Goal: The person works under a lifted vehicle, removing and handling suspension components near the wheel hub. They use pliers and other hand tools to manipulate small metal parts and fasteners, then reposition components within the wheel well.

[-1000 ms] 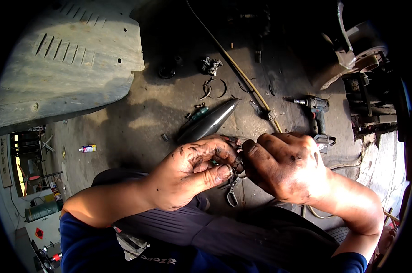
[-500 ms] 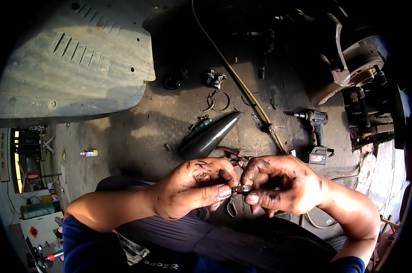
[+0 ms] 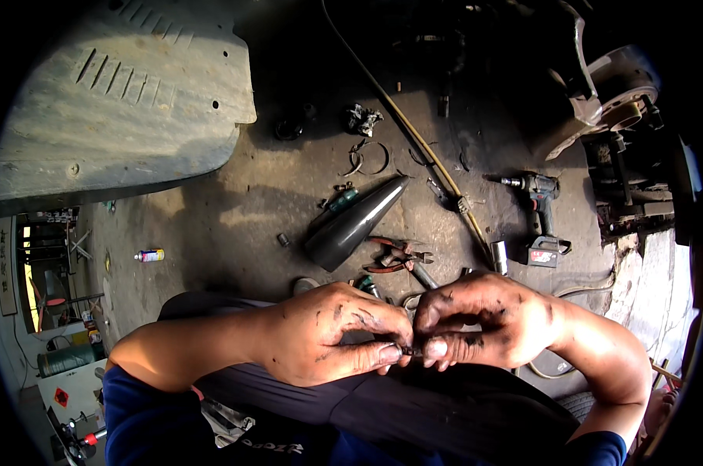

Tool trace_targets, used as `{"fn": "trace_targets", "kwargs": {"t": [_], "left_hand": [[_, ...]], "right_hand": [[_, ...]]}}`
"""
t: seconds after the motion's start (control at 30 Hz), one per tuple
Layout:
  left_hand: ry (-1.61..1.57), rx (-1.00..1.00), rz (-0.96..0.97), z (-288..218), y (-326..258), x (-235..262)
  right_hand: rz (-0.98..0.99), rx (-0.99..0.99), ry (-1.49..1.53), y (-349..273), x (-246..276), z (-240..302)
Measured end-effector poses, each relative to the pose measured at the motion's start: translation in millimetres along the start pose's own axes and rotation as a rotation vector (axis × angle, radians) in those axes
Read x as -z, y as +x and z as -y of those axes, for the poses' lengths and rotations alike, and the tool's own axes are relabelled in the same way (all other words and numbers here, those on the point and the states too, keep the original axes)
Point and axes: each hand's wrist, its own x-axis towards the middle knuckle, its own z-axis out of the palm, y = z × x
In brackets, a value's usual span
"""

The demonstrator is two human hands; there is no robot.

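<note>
A small dark metal piece [image 3: 411, 352] is pinched between both my hands, mostly covered by the fingertips, so its exact kind does not show. My left hand [image 3: 328, 334], smeared with black grease, presses thumb and forefinger on its left end. From the other side my right hand [image 3: 487, 322], just as greasy, closes on its right end. Just beyond the hands lie red-handled pliers [image 3: 402, 256] on the floor. A glossy black cone [image 3: 355, 225] rests behind them, pointing away to the right.
To the right lies a cordless power tool [image 3: 539, 206]. A long yellowish rod [image 3: 437, 163] crosses the floor beside a ring clamp [image 3: 374, 158]. A pale slotted panel [image 3: 157, 101] hangs at upper left, a wheel hub [image 3: 627, 109] at upper right. One spray can [image 3: 149, 255] lies far left.
My fingers have drawn closer together and cover more of the small metal piece. Both hands sit slightly lower against the floor, and more of the pliers shows.
</note>
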Motion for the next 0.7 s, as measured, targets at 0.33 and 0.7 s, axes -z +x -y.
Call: {"fn": "trace_targets", "kwargs": {"t": [0.33, 0.7], "left_hand": [[0.253, -0.097, 0.078, 2.8, -1.8, 2.0], [0.303, -0.293, 0.003, 2.9, -3.2, -3.9]], "right_hand": [[0.005, 0.378, -0.564, 7.7, -5.0, -8.9], [-0.119, 0.549, -0.693, 16.2, -16.8, -6.5]]}}
